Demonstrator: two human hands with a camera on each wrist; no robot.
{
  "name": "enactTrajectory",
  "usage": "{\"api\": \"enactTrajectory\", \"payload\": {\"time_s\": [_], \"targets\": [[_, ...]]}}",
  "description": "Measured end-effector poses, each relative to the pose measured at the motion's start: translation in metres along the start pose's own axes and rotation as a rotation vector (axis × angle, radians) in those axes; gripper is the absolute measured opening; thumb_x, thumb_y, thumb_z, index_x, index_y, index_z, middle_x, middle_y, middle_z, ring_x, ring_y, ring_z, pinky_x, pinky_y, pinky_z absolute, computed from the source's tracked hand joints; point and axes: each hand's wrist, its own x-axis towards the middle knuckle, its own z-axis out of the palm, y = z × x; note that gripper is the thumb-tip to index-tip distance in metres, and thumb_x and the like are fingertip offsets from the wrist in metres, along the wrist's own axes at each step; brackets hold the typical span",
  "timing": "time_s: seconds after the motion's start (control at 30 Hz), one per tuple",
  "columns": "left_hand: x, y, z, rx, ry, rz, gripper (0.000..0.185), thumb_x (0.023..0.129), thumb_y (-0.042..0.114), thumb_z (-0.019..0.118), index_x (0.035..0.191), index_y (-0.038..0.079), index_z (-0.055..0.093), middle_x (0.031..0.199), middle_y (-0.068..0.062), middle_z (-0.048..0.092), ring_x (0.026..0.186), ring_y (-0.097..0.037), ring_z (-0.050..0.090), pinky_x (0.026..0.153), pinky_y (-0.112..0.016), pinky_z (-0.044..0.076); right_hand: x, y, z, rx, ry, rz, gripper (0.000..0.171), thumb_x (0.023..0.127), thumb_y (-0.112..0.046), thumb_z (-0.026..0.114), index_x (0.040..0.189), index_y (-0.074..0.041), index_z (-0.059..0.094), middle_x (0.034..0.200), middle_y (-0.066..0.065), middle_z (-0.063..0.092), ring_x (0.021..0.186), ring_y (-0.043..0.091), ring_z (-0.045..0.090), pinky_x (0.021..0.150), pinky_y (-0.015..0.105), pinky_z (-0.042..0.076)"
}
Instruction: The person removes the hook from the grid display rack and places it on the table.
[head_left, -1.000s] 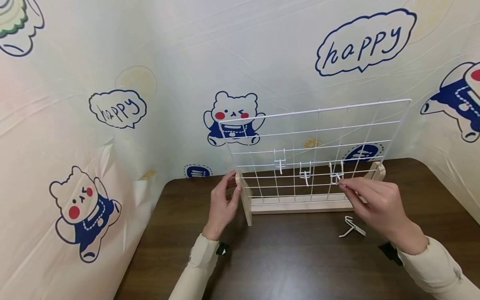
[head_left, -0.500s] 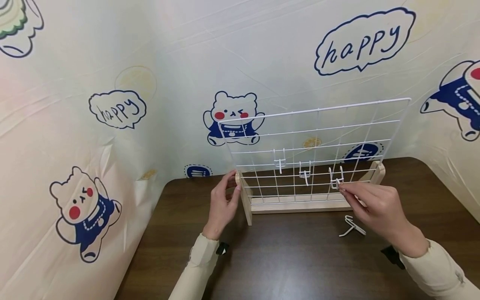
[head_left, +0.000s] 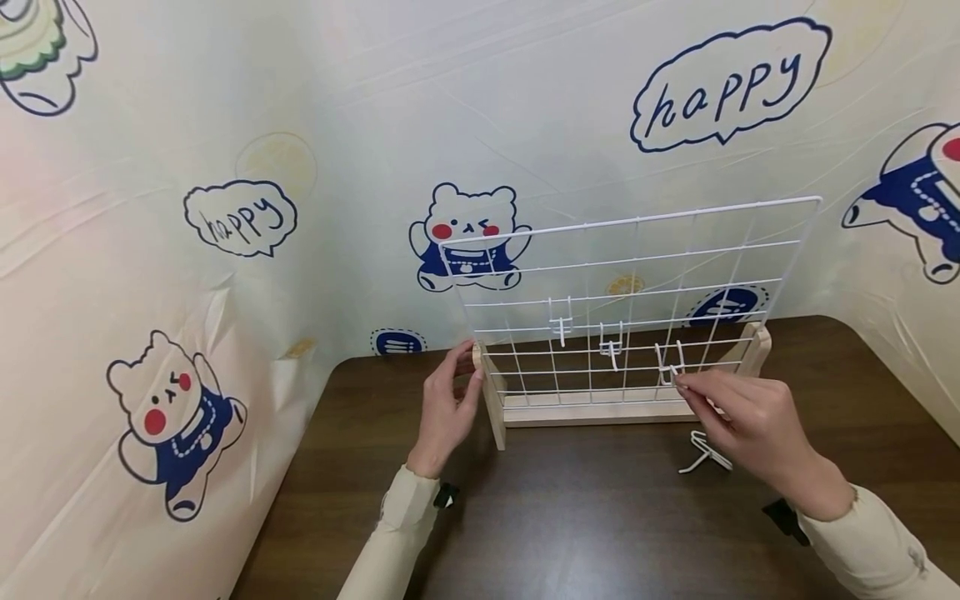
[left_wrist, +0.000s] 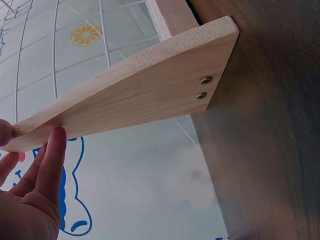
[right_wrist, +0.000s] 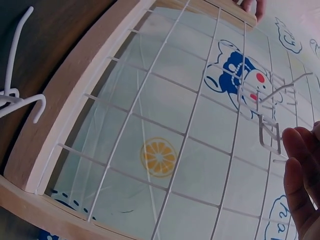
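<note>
A white wire grid [head_left: 637, 222] stands in a wooden base [head_left: 600, 408]. My left hand [head_left: 448, 408] holds the upper end of the left wooden side piece [left_wrist: 145, 95], thumb on one face and fingers on the other. At the grid's lower right, my right hand [head_left: 750, 425] pinches a white wire hook [head_left: 668, 372] between thumb and fingertips; the hook lies against the grid wires. Two more white hooks hang on the grid: one [head_left: 560, 323] at upper left, another [head_left: 611, 346] in the middle. Fingers partly hide the pinched hook's front.
One loose white hook [head_left: 705, 454] lies on the dark wooden table [head_left: 585, 517], in front of the base and below my right hand. Behind the grid hangs a pale printed curtain [head_left: 360, 125] with bears and lettering. Another curtain side borders the table at left.
My right hand has moved slightly down, and the hook it pinches has slid lower on the grid with it. The left hand keeps its place on the side piece.
</note>
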Motion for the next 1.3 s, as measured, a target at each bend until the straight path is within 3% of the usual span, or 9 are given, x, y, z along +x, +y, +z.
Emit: {"api": "enactTrajectory", "payload": {"time_s": [0.33, 0.5, 0.93, 1.3], "targets": [[0.002, 0.000, 0.000, -0.003, 0.005, 0.002, 0.044, 0.106, 0.024, 0.061, 0.148, 0.017, 0.054, 0.129, -0.011, 0.070, 0.110, -0.030, 0.074, 0.074, -0.048, 0.067, -0.006, 0.001, 0.003, 0.015, -0.025, 0.000, 0.043, 0.109, -0.031, 0.054, 0.088, -0.003, 0.080, 0.076, 0.006, 0.077, 0.059, 0.014, 0.067, 0.050, 0.028, 0.051], [0.002, 0.000, 0.000, -0.005, 0.006, 0.010, 0.044, 0.106, 0.023, 0.062, 0.148, 0.012, 0.054, 0.129, -0.012, 0.070, 0.110, -0.031, 0.074, 0.073, -0.049, 0.067, -0.012, 0.000, 0.004, 0.016, -0.044, 0.008, 0.044, 0.109, -0.031, 0.053, 0.089, -0.003, 0.080, 0.078, 0.006, 0.078, 0.060, 0.015, 0.069, 0.051, 0.027, 0.052], [0.001, 0.001, -0.001, 0.003, 0.002, -0.001, 0.044, 0.106, 0.025, 0.062, 0.148, 0.015, 0.054, 0.130, -0.011, 0.070, 0.110, -0.030, 0.074, 0.075, -0.046, 0.067, -0.025, 0.000, 0.008, -0.015, -0.062, 0.017, 0.043, 0.109, -0.034, 0.051, 0.091, -0.008, 0.081, 0.083, 0.003, 0.080, 0.069, 0.018, 0.075, 0.063, 0.025, 0.058], [0.000, 0.000, 0.000, 0.012, 0.008, 0.017, 0.043, 0.105, 0.023, 0.063, 0.147, 0.015, 0.055, 0.129, -0.011, 0.071, 0.109, -0.029, 0.075, 0.073, -0.039, 0.067, -0.034, -0.004, 0.012, -0.004, -0.089, 0.024, 0.044, 0.110, -0.034, 0.051, 0.092, -0.007, 0.080, 0.082, 0.002, 0.080, 0.068, 0.018, 0.074, 0.060, 0.028, 0.058]]}}
